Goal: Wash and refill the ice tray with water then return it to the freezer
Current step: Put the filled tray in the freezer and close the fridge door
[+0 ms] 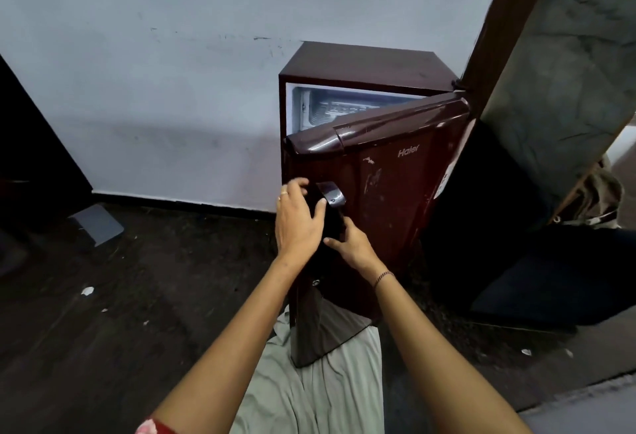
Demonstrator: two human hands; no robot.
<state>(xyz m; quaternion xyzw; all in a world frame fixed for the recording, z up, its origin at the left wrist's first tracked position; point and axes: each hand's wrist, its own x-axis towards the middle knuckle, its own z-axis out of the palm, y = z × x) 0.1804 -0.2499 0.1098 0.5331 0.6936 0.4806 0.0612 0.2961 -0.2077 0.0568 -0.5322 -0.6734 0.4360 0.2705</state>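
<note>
From my feed, the fridge (361, 62) stands with its back to the pale wall (172, 72). Its right side is crowded by a slanting brown frame (492, 20) and a grey stone slab (568, 72). The door (395, 192) hinges on the right and stands partly open, its free edge on the left, nearest the hands. Over the door's top edge I can see into the frosted freezer compartment (330, 103); the gap there is narrow. Left of the fridge the dark floor (155, 279) gives wide room, with only a grey flat panel (98, 223) lying near the wall. To the right a dark bundle (550, 279) closes that side off. A pale cloth (309, 399) lies under the door's lower corner.

Both hands meet in front of the door's silver handle (332, 194), around a dark oblong thing (327, 217). Its long axis runs from upper left down to lower right, held close to the door face. Whether it is the tray I cannot tell; it is too dark against the door. The left hand (297, 223) curls over its upper end, thumb on the near side. The right hand (354, 244) grips the lower end, thumb and a finger wrapped round it.
</note>
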